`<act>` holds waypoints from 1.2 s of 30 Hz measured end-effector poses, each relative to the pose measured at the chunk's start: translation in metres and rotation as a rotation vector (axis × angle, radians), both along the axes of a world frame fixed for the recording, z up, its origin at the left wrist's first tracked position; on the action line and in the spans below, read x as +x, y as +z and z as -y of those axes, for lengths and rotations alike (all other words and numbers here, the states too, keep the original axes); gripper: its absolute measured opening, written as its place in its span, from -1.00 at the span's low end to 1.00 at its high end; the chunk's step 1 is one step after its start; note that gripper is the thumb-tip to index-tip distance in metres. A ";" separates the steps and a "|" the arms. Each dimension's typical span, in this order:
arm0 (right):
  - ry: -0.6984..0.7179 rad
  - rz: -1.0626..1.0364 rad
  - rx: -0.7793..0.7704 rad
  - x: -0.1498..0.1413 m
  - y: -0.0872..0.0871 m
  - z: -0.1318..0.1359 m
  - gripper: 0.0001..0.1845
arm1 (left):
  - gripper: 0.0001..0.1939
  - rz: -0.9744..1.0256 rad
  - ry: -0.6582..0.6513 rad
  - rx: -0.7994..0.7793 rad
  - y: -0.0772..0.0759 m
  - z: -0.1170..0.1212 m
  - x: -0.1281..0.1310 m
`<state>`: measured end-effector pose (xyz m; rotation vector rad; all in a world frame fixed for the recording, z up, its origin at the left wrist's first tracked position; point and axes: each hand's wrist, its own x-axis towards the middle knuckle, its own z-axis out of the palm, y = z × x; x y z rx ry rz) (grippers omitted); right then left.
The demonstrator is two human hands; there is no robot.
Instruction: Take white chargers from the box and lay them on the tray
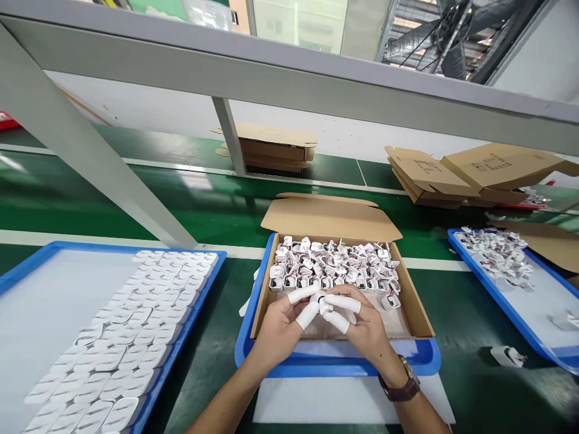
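Observation:
My left hand (281,325) and my right hand (364,322) meet over the front of an open cardboard box (418,310). White finger cots cover the thumbs and forefingers. Between the fingertips of both hands is a small white plastic part (322,304) with a dark spot; the fingers hide most of it. Behind the hands, the box holds rows of small white plastic housings (325,282) with thin wires and loose caps. One white housing (390,301) lies apart at the right, near my right hand. A blue tray (316,366) lies under the box.
A blue-rimmed tray (49,247) at left carries rows of flat white pieces (131,343). Another blue-rimmed tray (506,319) at right holds a heap of white parts (497,250). A loose white part (507,355) lies beside it. Cardboard boxes (275,144) stand behind a grey frame (289,66).

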<state>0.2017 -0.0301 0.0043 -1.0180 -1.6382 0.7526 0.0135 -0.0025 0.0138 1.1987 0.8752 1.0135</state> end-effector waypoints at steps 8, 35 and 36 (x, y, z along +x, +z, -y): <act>0.039 -0.314 -0.269 0.002 -0.003 0.001 -0.79 | -0.72 -0.122 0.025 0.126 0.000 0.000 -0.003; 0.049 0.204 0.185 -0.003 -0.007 0.004 -0.37 | -0.72 0.137 0.110 -0.100 0.004 0.000 0.000; 0.033 0.190 0.177 -0.003 -0.006 0.004 -0.39 | -0.69 0.127 0.092 -0.105 0.004 0.000 -0.001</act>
